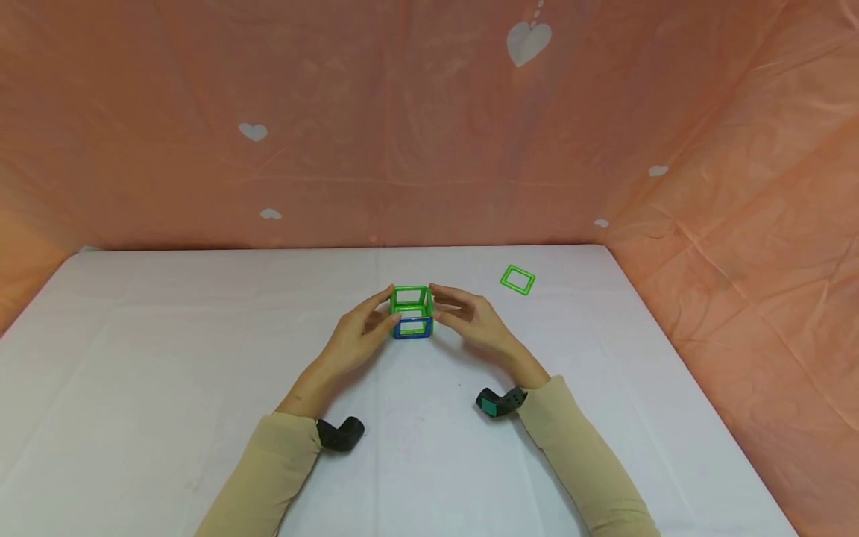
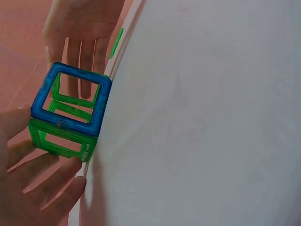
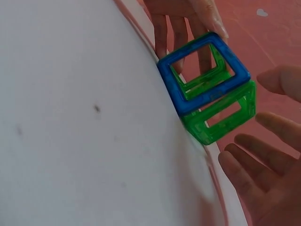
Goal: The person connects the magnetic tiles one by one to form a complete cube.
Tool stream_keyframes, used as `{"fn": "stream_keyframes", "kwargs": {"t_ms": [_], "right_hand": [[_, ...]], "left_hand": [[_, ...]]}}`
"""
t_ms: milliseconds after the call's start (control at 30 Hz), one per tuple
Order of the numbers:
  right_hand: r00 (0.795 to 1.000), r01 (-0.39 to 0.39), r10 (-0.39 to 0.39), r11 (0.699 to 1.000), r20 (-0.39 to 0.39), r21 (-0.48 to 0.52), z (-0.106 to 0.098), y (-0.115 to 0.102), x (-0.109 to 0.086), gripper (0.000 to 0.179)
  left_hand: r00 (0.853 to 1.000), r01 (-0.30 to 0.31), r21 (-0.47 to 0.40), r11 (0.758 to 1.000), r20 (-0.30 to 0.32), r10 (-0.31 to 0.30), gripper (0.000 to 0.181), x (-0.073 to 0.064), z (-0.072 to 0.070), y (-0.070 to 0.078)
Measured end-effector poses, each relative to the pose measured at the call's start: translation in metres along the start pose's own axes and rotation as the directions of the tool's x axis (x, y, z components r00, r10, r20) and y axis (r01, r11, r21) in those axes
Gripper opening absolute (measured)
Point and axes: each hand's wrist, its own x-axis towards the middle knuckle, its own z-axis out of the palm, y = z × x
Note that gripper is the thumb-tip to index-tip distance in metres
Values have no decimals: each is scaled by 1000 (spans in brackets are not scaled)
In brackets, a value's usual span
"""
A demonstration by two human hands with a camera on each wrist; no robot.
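A cube of see-through magnetic tiles (image 1: pixel 411 312) stands on the white table, its frames green with a blue one (image 2: pixel 101 113) facing the wrists. My left hand (image 1: pixel 357 333) holds the cube's left side, thumb by the blue tile's edge and fingers against the green tile. At the right side is my right hand (image 1: pixel 478 322), its thumb and fingers spread. In the right wrist view the right fingertips (image 3: pixel 230 165) lie close to the green side tile (image 3: pixel 225 115), with a narrow gap showing. Contact at the far edge cannot be made out.
A loose green square tile (image 1: pixel 518 280) lies flat toward the back right of the table (image 1: pixel 201 358). An orange cloth (image 1: pixel 376 134) with white hearts hangs behind and along the sides. Both wrists carry black devices (image 1: pixel 341 434).
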Motion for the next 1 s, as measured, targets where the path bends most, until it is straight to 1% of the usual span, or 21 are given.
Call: {"fn": "stream_keyframes", "kwargs": {"t_ms": [200, 433, 633, 867, 933, 1000], "right_hand": [[994, -75, 69, 994, -83, -77, -12, 1, -2, 47], [980, -139, 120, 983, -159, -117, -26, -1, -5, 48], [957, -179, 133, 970, -257, -166, -37, -4, -7, 44], [919, -233, 145, 950, -367, -207, -49, -6, -7, 42], [915, -243, 146, 943, -377, -226, -52, -5, -8, 43], [916, -248, 143, 936, -375, -249, -56, -4, -9, 45]], "left_hand": [[1000, -11, 4, 1000, -5, 11, 56, 0, 0, 1], [1000, -1, 3, 1000, 10, 1, 57, 0, 0, 2], [1000, 11, 19, 1000, 28, -11, 57, -1, 1, 1], [1000, -4, 19, 1000, 30, 4, 57, -1, 2, 2], [1000, -3, 21, 1000, 26, 3, 59, -1, 2, 2], [1000, -6, 33, 999, 23, 5, 60, -1, 2, 2]]}}
